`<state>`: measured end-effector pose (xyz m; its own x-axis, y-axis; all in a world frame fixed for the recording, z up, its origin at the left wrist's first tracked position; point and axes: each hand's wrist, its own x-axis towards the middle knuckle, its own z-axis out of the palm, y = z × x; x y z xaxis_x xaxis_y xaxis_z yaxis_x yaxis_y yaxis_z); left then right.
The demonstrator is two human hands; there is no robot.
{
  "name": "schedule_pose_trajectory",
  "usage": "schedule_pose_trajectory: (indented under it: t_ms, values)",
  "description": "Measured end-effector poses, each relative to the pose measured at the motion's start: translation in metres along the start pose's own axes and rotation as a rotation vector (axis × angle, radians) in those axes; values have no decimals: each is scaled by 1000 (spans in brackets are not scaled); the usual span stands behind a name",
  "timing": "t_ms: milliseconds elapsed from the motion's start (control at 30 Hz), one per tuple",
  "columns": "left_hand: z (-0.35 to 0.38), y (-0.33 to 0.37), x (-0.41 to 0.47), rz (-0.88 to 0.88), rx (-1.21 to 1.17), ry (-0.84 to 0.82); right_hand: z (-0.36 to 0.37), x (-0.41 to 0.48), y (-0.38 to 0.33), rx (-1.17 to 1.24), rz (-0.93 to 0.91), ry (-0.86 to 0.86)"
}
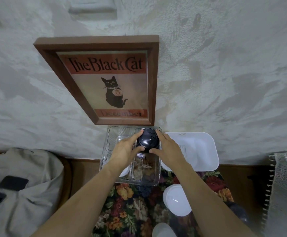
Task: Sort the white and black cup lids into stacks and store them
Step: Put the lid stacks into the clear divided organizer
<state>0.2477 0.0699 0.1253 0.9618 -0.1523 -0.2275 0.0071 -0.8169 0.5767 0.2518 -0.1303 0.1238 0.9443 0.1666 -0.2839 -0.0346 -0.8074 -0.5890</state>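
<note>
A stack of black cup lids (147, 140) is held over the right far compartment of a clear plastic organiser box (112, 134). My left hand (125, 148) grips the stack from the left, fingers and thumb curved round it. My right hand (167, 147) grips it from the right the same way. A stack of white lids (177, 200) lies on its side on the flowered cloth, near right of the box. Part of a white lid (124, 171) shows in the box's left compartment under my left forearm.
A white lidded container (200, 147) stands right of the box against the wall. A framed cat poster (105, 79) hangs just above. A grey bag (19, 190) lies at the left, a lace cloth (286, 185) at the right. Another white object (163, 230) sits at the bottom edge.
</note>
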Motion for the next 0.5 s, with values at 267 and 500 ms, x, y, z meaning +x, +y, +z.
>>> schedule_pose_trajectory:
  t_ms: [267,500]
  values:
    - [-4,10,1,20,133,-40,-3,1,-7,11,25,8]
    - [0,15,-22,15,255,6,-7,-14,-5,-234,-1,-6]
